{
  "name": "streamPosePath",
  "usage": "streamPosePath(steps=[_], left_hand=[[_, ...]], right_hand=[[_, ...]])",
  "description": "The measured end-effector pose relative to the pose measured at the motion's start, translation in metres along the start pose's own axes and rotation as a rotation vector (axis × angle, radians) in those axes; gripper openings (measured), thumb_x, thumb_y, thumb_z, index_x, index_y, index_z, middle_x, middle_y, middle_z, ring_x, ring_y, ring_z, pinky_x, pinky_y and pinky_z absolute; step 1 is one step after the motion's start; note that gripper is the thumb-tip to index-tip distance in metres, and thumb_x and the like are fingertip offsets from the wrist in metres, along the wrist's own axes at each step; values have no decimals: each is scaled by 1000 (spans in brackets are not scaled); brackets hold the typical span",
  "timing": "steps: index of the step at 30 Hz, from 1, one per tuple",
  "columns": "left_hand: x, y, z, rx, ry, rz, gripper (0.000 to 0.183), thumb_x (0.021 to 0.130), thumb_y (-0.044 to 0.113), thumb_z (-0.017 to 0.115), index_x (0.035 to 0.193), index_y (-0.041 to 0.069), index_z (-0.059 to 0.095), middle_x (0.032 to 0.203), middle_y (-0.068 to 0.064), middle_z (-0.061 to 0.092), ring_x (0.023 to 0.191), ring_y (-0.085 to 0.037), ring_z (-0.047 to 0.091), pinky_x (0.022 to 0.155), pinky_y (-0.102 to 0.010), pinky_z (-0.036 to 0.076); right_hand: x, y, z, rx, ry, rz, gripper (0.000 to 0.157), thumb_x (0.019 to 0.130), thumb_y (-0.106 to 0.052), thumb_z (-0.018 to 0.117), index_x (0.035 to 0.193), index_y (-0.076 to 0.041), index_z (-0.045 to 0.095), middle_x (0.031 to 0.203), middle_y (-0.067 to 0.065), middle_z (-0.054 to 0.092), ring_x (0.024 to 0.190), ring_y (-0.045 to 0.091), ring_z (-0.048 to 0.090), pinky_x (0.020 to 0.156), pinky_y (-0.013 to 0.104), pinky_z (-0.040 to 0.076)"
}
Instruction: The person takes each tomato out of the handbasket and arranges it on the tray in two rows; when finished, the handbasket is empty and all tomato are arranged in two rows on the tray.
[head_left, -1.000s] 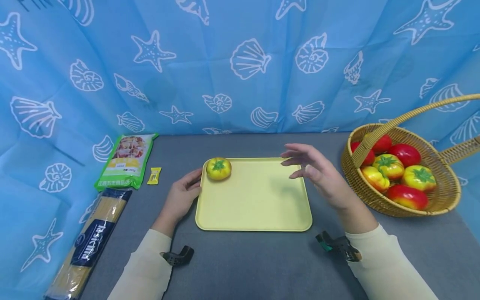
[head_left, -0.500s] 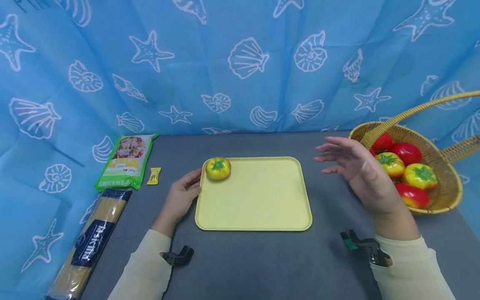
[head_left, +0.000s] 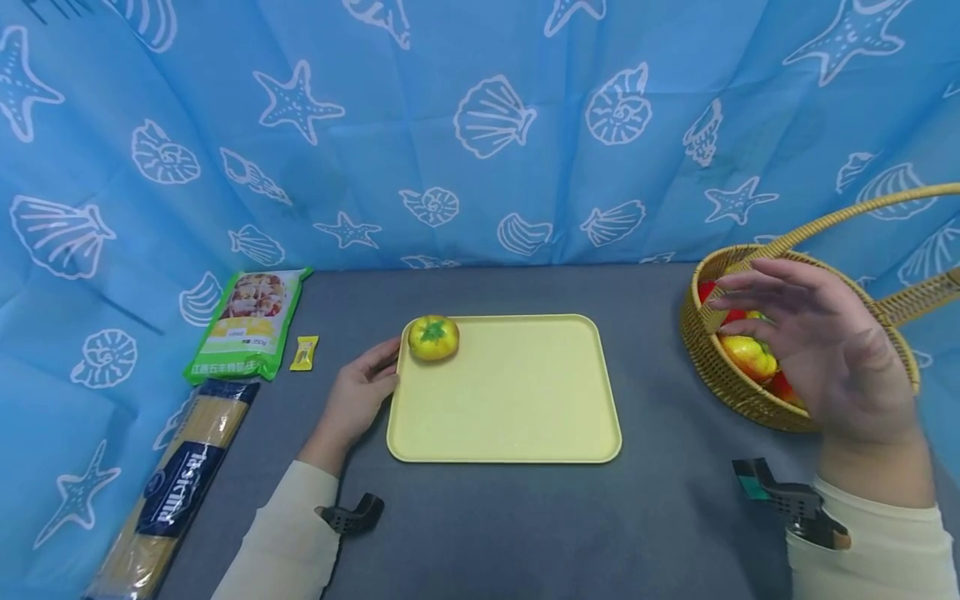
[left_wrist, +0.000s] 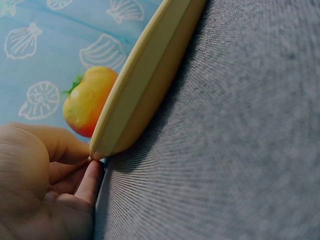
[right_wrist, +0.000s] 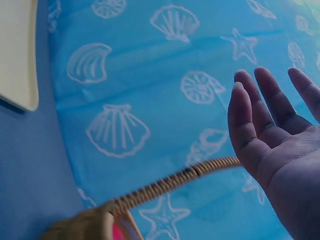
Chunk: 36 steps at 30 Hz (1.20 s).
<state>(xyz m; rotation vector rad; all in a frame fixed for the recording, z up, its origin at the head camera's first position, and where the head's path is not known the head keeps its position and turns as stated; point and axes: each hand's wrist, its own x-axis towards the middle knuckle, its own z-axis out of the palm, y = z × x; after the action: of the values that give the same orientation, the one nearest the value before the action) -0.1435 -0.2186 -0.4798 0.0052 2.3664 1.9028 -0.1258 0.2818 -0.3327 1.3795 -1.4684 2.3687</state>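
My left hand (head_left: 362, 392) holds the left edge of a pale yellow tray (head_left: 517, 400); in the left wrist view, thumb and fingertips meet at the tray rim (left_wrist: 125, 110). On the tray's far left corner sits a yellow tomato (head_left: 433, 337) with a green top. My right hand (head_left: 832, 350) is raised over a wicker basket (head_left: 720, 387), fingers spread and slightly bent, holding nothing. It hides much of the fruit inside; a yellow-orange fruit (head_left: 750, 358) shows beside the fingers. In the right wrist view, the basket handle (right_wrist: 175, 185) passes behind the right hand (right_wrist: 282, 145).
At the left lie a green-edged food packet (head_left: 251, 325), a small yellow wrapped sweet (head_left: 303, 353) and a long pack of spaghetti (head_left: 180, 483). A blue shell-patterned curtain (head_left: 450, 142) stands behind the grey table (head_left: 525, 533). The basket's tall handle (head_left: 855, 212) arches at the right.
My right hand has moved right, from above the tray's right side to over the basket, with no thing in it. The left hand stays at the tray's edge.
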Motion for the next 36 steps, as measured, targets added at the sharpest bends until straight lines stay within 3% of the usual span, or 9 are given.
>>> streamPosePath(steps=[5, 13, 16, 24, 31, 36], left_hand=[[-2, 2, -1, 2, -3, 1, 57, 107, -1, 61, 163, 1, 48, 168, -14, 44, 144, -29, 54, 111, -30, 51], [-1, 1, 0, -14, -11, 9, 57, 107, -2, 60, 163, 0, 48, 167, -15, 44, 144, -30, 54, 111, -29, 51], [-1, 1, 0, -15, -8, 11, 57, 107, -2, 60, 162, 0, 48, 167, -16, 44, 144, -31, 54, 111, -29, 51], [-1, 0, 1, -6, -4, 10, 57, 107, -3, 60, 162, 0, 48, 167, -15, 45, 144, -30, 54, 111, -29, 51], [-2, 1, 0, -4, -7, 14, 56, 107, -3, 59, 162, 0, 48, 167, -15, 44, 145, -30, 53, 112, -29, 50], [-1, 0, -1, -5, -12, 18, 56, 108, -2, 60, 162, 1, 49, 167, -15, 45, 144, -30, 54, 111, -29, 51]], right_hand=[[-10, -12, -10, -22, 85, -20, 58, 109, -17, 55, 153, 17, 40, 148, 30, 58, 137, 37, 52, 113, 32, 48], [-35, -29, -34, -226, 277, 11, 61, 105, -18, 63, 155, 11, 46, 149, 24, 59, 135, 33, 52, 114, 25, 45], [-45, -28, -49, -257, 333, 45, 59, 107, -17, 58, 158, 10, 44, 151, 24, 57, 136, 32, 51, 114, 25, 45], [-65, -19, -72, -336, 674, 204, 49, 112, -15, 52, 157, 6, 52, 149, 19, 60, 136, 29, 52, 103, 25, 53], [-73, -10, -77, -425, 714, 325, 43, 115, -13, 53, 156, -2, 56, 148, 12, 60, 130, 23, 55, 97, 19, 54], [-77, -4, -81, -652, 682, 500, 41, 114, -21, 56, 155, -19, 58, 144, -1, 59, 125, 14, 57, 91, 12, 51]])
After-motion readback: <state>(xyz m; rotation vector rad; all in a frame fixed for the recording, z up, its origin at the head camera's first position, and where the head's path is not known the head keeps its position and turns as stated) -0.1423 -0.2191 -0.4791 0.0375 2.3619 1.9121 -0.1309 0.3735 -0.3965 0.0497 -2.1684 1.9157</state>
